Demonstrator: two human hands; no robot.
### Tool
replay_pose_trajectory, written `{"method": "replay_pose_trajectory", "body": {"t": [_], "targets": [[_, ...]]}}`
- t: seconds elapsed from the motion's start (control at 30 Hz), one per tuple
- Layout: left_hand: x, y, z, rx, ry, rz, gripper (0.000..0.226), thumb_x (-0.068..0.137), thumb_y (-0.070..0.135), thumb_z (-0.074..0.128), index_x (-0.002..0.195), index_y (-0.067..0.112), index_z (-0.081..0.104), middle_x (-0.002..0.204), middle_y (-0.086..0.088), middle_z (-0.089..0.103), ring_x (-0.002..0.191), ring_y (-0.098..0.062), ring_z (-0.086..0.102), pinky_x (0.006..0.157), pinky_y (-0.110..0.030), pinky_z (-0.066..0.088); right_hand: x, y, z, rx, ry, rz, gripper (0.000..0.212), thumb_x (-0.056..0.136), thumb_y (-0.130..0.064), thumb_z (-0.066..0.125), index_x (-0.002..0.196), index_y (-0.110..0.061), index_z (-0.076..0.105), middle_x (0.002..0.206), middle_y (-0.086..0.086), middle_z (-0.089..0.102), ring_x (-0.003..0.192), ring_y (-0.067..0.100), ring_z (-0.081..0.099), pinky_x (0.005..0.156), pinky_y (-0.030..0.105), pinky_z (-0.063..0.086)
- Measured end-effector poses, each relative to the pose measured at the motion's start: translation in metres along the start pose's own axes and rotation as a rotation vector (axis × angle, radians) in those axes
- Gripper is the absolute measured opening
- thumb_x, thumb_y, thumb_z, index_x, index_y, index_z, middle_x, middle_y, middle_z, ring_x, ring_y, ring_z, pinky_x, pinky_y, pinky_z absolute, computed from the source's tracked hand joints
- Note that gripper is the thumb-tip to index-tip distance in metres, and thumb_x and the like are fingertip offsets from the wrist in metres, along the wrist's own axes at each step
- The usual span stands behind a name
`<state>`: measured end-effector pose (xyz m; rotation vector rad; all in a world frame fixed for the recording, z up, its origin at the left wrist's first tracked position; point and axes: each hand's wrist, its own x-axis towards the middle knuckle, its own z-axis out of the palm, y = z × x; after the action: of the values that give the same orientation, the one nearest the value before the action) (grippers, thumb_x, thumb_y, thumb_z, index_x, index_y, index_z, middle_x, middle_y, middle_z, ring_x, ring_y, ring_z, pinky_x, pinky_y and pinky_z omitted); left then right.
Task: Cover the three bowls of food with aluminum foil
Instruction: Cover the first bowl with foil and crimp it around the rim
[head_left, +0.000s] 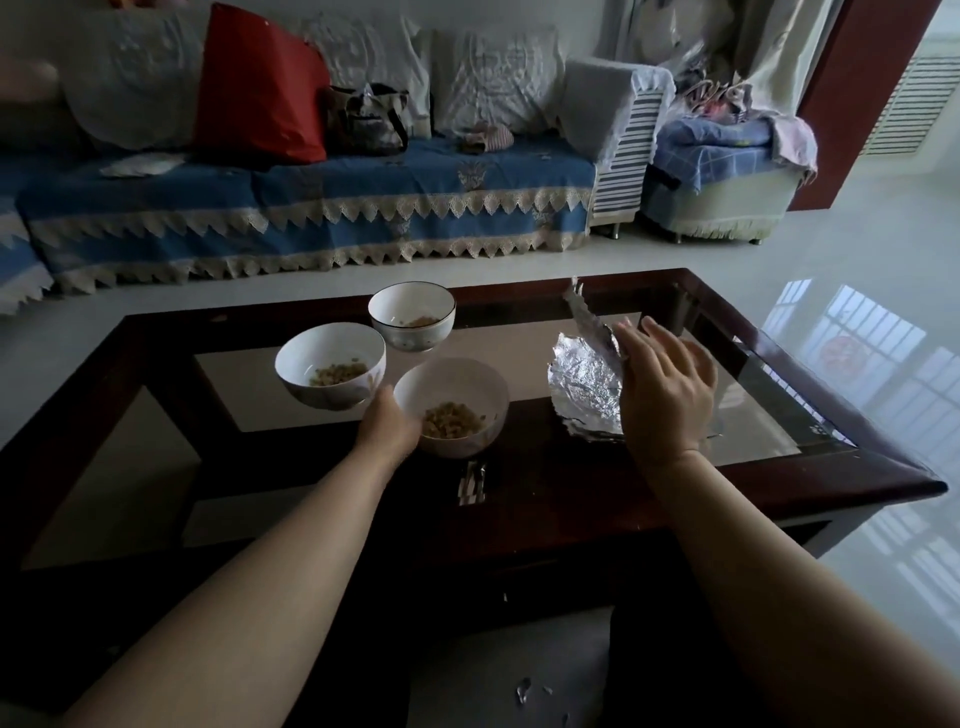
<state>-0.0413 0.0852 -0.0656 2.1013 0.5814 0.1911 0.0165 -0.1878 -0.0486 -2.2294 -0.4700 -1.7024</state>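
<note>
Foil (584, 382) lies beside open right hand (667, 387); left hand (389, 423) seemingly cups nearest bowl (451, 405).

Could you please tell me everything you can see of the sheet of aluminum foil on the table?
The aluminum foil is a crinkled, silvery sheet lying on the glass top of the coffee table, to the right of the three bowls and apart from them. Most of it lies flat, roughly rounded with ragged edges; its far edge is lifted into a thin upright strip. The right hand is over its right side with fingers spread, hiding that part; whether it grips the foil cannot be told. No bowl is covered by it.
</note>
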Motion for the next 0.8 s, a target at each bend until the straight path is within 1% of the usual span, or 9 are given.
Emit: {"method": "replay_pose_trajectory", "body": {"t": [0.17,0.23,0.3,0.4,0.5,0.57,0.67,0.73,0.8], "targets": [[-0.015,0.01,0.0,-0.063,-0.081,0.095,0.037,0.083,-0.002,0.053,0.118,0.011,0.058,0.1,-0.004,0.058,0.095,-0.02,0.053,0.076,-0.025,0.041,0.013,-0.012,0.0,0.086,0.06,-0.026,0.017,0.092,-0.016,0.064,0.107,-0.02,0.071,0.114,-0.009,0.069,0.109,0.018,0.064,0.091,0.038,0.04],[-0.014,0.009,0.004,-0.076,-0.158,0.092,0.026,0.084,0.003,0.054,0.107,0.013,0.062,0.094,-0.003,0.062,0.089,-0.021,0.059,0.067,-0.022,0.045,0.014,-0.029,-0.004,0.212,0.007,-0.144,0.016,0.093,-0.018,0.062,0.105,-0.018,0.073,0.114,-0.006,0.07,0.109,0.02,0.064,0.091,0.039,0.041],[-0.014,0.011,0.007,-0.225,-0.251,0.01,0.02,0.09,0.017,0.051,0.1,0.009,0.067,0.097,-0.008,0.068,0.094,-0.03,0.064,0.071,-0.025,0.049,0.01,-0.053,-0.009,0.335,-0.138,-0.278,0.023,0.097,-0.025,0.054,0.105,-0.017,0.073,0.114,-0.005,0.07,0.108,0.02,0.065,0.093,0.037,0.041],[-0.01,0.018,0.005,-0.716,-0.253,-0.276,0.059,0.097,0.058,0.031,0.095,0.013,0.068,0.097,-0.013,0.071,0.094,-0.033,0.067,0.083,-0.04,0.053,-0.004,-0.084,-0.011,0.445,-0.37,-0.384,0.043,0.102,-0.038,0.035,0.106,-0.017,0.073,0.106,-0.005,0.074,0.093,0.016,0.071,0.089,0.036,0.049],[-0.002,0.022,0.002,-0.821,-0.29,-0.377,0.093,0.079,0.085,0.017,0.108,0.01,0.065,0.097,-0.015,0.071,0.082,-0.03,0.07,0.065,-0.036,0.056,-0.018,-0.095,-0.004,0.439,-0.484,-0.421,0.043,0.102,-0.039,0.038,0.104,-0.015,0.073,0.093,-0.004,0.076,0.075,0.017,0.072,0.075,0.035,0.055],[-0.007,0.026,0.0,-0.742,-0.243,-0.354,0.079,0.08,0.082,0.028,0.108,0.015,0.058,0.097,-0.007,0.066,0.079,-0.024,0.066,0.065,-0.033,0.054,-0.025,-0.095,-0.001,0.427,-0.543,-0.453,0.034,0.097,-0.038,0.048,0.105,-0.016,0.072,0.092,-0.004,0.076,0.075,0.018,0.072,0.074,0.034,0.055],[-0.006,0.021,0.005,-0.481,-0.136,-0.267,0.063,0.07,0.068,0.064,0.097,0.011,0.06,0.092,0.0,0.061,0.079,-0.018,0.059,0.075,-0.029,0.049,-0.03,-0.096,-0.004,0.451,-0.603,-0.483,0.047,0.091,-0.052,0.047,0.11,-0.016,0.071,0.101,-0.004,0.075,0.087,0.016,0.072,0.08,0.032,0.055],[-0.005,0.018,0.009,-0.381,-0.046,-0.202,0.039,0.078,0.045,0.071,0.076,0.011,0.052,0.074,-0.004,0.05,0.069,-0.016,0.048,0.065,-0.027,0.037,-0.023,-0.096,-0.01,0.529,-0.581,-0.368,0.056,0.09,-0.062,0.044,0.11,-0.016,0.071,0.1,-0.002,0.075,0.089,0.017,0.071,0.081,0.031,0.054],[-0.003,0.013,0.011,-0.385,-0.011,-0.199,0.033,0.083,0.031,0.07,0.067,0.014,0.046,0.069,-0.005,0.047,0.066,-0.017,0.045,0.061,-0.028,0.034,-0.01,-0.087,-0.011,0.557,-0.475,-0.192,0.047,0.092,-0.053,0.047,0.105,-0.016,0.071,0.092,0.0,0.074,0.083,0.02,0.069,0.075,0.029,0.051]]}}
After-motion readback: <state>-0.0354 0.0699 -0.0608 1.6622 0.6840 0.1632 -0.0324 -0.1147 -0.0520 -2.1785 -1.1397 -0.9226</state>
